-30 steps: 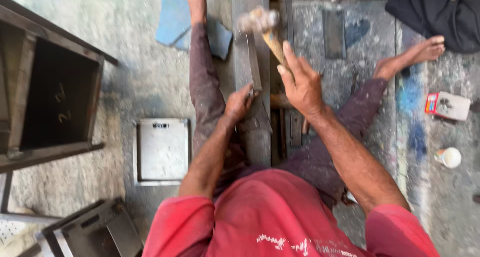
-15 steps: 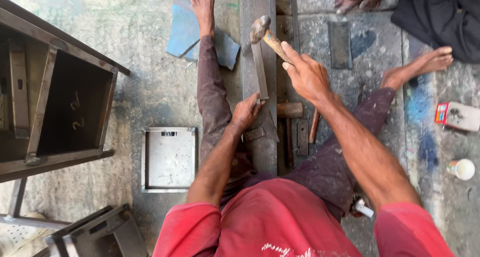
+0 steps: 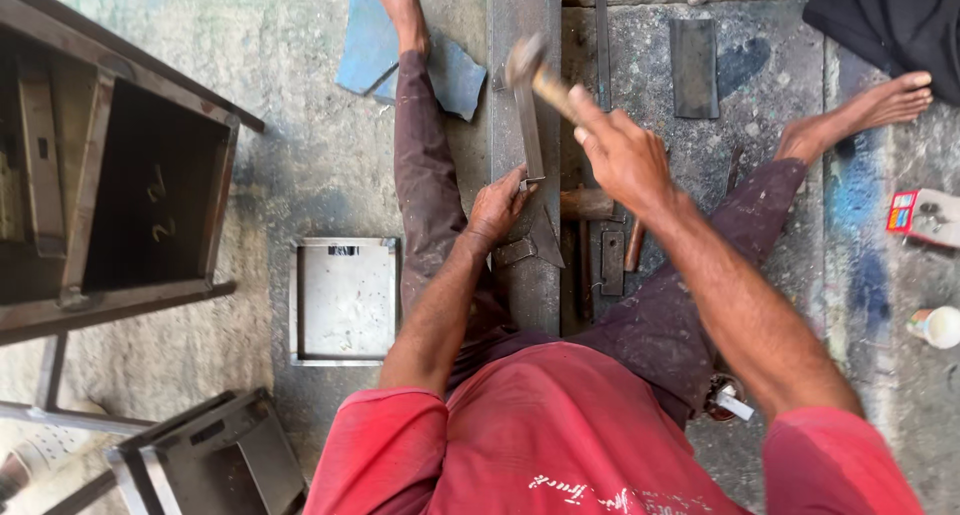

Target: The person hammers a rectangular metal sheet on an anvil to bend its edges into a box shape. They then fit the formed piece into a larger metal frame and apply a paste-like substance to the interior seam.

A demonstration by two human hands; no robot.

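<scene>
I sit on the concrete floor with my legs spread around a long steel beam (image 3: 520,5). My left hand (image 3: 495,207) grips the near end of a narrow flat metal strip (image 3: 529,135) that lies along the beam. My right hand (image 3: 622,155) is closed on the wooden handle of a hammer (image 3: 530,67), whose steel head is low over the strip's far end. A second wooden-handled tool (image 3: 588,205) lies beside the beam under my right wrist.
A square metal tray (image 3: 345,300) lies left of my left leg. A dark open metal frame box (image 3: 110,185) stands at far left, more metal parts (image 3: 215,455) at bottom left. A flat steel plate (image 3: 693,67), a small box (image 3: 925,217) and a white cup (image 3: 938,327) sit right.
The hammer has come down from a raised position toward the far end of the strip. My left hand stays on the strip. The view has shifted slightly.
</scene>
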